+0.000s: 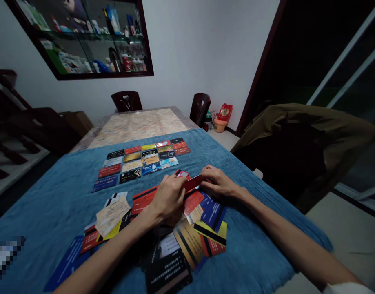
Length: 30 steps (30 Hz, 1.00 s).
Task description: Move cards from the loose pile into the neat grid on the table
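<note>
A red card (193,182) is held up, tilted, between my two hands above a loose pile of cards. My left hand (169,195) is closed on its left end, and my right hand (216,181) pinches the other end. Beneath lie overlapping cards: a gold card (189,243), a blue card (214,213), a yellow card (212,232) and a black card (169,272), several with magnetic stripes showing. Left of my left forearm, more cards spread around a pale worn card (113,216). Beyond my hands, cards lie in neat rows, among them a red card (109,170).
A blue cloth (67,175) covers the near part of the marble-patterned table (138,124). Dark chairs (127,101) stand at the far side. A brown jacket (297,116) hangs on the right. At the lower left edge is a pixelated object (5,259).
</note>
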Each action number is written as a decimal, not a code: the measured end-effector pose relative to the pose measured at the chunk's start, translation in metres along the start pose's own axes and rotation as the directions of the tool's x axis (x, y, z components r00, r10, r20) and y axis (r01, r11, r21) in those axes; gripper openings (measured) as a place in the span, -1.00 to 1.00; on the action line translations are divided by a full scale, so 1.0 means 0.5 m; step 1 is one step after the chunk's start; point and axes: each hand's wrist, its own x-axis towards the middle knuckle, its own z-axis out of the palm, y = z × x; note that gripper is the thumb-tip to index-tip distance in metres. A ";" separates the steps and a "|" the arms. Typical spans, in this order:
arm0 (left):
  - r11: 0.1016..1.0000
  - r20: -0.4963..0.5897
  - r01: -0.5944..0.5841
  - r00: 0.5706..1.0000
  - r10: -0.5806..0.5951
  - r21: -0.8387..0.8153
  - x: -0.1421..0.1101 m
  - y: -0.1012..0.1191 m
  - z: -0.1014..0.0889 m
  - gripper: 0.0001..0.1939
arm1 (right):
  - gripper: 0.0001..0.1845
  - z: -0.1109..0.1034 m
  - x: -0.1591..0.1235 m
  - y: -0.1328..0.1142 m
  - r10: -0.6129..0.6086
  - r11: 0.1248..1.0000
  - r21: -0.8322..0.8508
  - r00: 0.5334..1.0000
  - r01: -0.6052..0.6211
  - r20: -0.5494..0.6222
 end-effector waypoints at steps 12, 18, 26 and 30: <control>0.992 -0.071 0.038 0.996 -0.047 -0.120 -0.001 -0.004 0.019 -0.70 | -0.80 -0.002 0.000 -0.024 0.105 0.986 0.146 0.971 -0.075 -0.213; 0.978 -0.084 0.031 0.995 -0.049 -0.207 -0.002 -0.002 0.022 -0.68 | -0.81 -0.003 0.003 -0.039 0.063 0.996 0.077 0.945 -0.040 -0.321; 0.946 -0.242 -0.066 0.970 -0.013 -0.316 -0.003 0.002 0.018 -0.77 | -0.79 -0.009 0.006 -0.053 -0.115 0.991 -0.102 0.926 0.083 -0.359; 0.927 -0.299 -0.137 0.954 0.029 -0.348 -0.001 0.003 0.023 -0.85 | -0.81 -0.002 0.008 -0.050 -0.197 0.974 -0.176 0.916 0.142 -0.349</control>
